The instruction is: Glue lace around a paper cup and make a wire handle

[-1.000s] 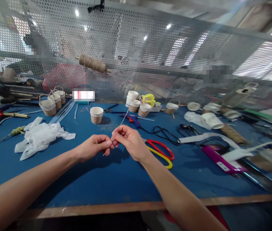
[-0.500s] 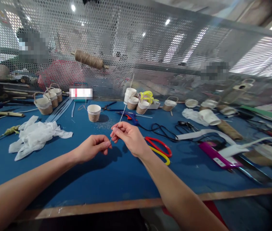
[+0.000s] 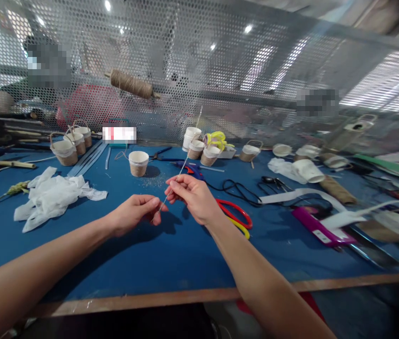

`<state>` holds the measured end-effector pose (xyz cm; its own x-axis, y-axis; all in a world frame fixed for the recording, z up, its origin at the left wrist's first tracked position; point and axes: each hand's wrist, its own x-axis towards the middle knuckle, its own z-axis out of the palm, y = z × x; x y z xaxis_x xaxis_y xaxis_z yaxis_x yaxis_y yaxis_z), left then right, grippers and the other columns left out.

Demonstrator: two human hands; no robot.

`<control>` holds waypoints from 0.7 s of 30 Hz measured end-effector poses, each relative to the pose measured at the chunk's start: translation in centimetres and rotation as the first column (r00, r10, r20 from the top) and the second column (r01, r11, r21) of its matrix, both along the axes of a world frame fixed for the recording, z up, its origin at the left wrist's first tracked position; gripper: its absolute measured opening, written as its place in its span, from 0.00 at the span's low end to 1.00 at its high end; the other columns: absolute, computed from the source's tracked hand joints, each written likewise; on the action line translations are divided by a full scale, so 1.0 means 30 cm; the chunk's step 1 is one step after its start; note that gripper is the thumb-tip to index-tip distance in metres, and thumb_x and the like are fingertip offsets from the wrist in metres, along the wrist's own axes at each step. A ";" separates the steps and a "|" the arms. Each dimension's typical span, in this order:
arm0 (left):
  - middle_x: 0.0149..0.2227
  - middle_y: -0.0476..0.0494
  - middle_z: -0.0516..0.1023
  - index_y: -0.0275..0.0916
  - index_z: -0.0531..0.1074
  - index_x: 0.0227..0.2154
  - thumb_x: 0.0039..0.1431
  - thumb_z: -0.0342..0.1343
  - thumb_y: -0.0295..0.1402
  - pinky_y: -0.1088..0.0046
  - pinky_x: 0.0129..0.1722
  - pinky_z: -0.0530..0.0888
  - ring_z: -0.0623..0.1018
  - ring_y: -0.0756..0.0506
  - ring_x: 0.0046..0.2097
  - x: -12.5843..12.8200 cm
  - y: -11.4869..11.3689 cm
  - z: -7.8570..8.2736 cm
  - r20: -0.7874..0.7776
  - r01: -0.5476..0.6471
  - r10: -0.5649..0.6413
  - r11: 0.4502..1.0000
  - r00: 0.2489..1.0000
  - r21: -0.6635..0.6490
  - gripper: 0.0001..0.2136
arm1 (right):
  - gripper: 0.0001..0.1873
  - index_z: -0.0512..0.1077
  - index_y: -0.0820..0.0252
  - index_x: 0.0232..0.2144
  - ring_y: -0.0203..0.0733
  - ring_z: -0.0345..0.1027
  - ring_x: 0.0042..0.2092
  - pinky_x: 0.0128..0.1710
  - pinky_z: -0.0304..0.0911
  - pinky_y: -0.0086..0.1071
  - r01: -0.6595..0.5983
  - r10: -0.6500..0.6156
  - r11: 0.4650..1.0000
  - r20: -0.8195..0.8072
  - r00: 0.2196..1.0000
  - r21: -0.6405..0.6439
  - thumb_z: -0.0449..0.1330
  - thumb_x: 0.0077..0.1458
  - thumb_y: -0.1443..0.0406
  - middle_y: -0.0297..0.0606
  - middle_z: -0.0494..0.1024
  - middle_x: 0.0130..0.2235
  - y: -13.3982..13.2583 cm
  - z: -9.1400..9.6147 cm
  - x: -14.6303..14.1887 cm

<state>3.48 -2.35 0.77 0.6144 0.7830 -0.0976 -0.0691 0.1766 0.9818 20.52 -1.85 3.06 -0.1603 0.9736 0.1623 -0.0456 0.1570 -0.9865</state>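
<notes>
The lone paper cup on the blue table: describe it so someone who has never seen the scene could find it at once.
On the blue table, look beyond the left hand, towards the mesh screen. The paper cup stands upright by itself, between the handled cups on the left and the cluster of cups on the right; it has no handle.

This is a craft workshop. A long worktable with a blue cover (image 3: 171, 254) holds small paper cups (image 3: 138, 163), scissors (image 3: 234, 217), a glue gun (image 3: 188, 169) and white ribbon (image 3: 301, 194). At the far side stands a perforated metal screen (image 3: 220, 70) with a twine spool (image 3: 131, 84); another person works behind it.
</notes>
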 end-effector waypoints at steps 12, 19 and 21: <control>0.21 0.51 0.69 0.33 0.70 0.23 0.44 0.60 0.45 0.76 0.29 0.62 0.66 0.54 0.25 0.000 0.007 -0.009 -0.059 -0.011 0.016 0.996 0.998 0.092 0.17 | 0.12 0.68 0.63 0.25 0.32 0.68 0.23 0.23 0.64 0.28 -0.086 0.088 0.996 0.083 0.993 -0.035 0.62 0.47 0.59 0.31 0.73 0.22 -0.029 0.013 -0.014; 0.22 0.53 0.68 0.35 0.70 0.26 0.49 0.56 0.39 0.76 0.30 0.62 0.65 0.53 0.26 0.004 0.000 0.017 -0.098 0.016 0.007 0.974 0.995 0.226 0.11 | 0.14 0.67 0.62 0.24 0.32 0.68 0.22 0.23 0.64 0.28 -0.072 0.074 0.996 0.041 0.996 -0.057 0.63 0.45 0.57 0.31 0.73 0.21 -0.030 0.017 -0.012; 0.23 0.52 0.68 0.35 0.70 0.26 0.50 0.55 0.38 0.76 0.30 0.62 0.65 0.53 0.27 0.005 0.000 0.022 -0.099 0.029 -0.005 0.970 0.995 0.241 0.10 | 0.14 0.67 0.62 0.24 0.31 0.67 0.21 0.23 0.64 0.28 -0.072 0.074 0.995 0.028 0.997 -0.065 0.64 0.44 0.57 0.30 0.73 0.21 -0.032 0.019 -0.014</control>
<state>3.61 -2.35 1.42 0.6247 0.7801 0.0338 0.0298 -0.0671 0.9973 20.10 -2.81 3.64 -0.2349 0.9675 0.0938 -0.0240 0.0907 -0.9956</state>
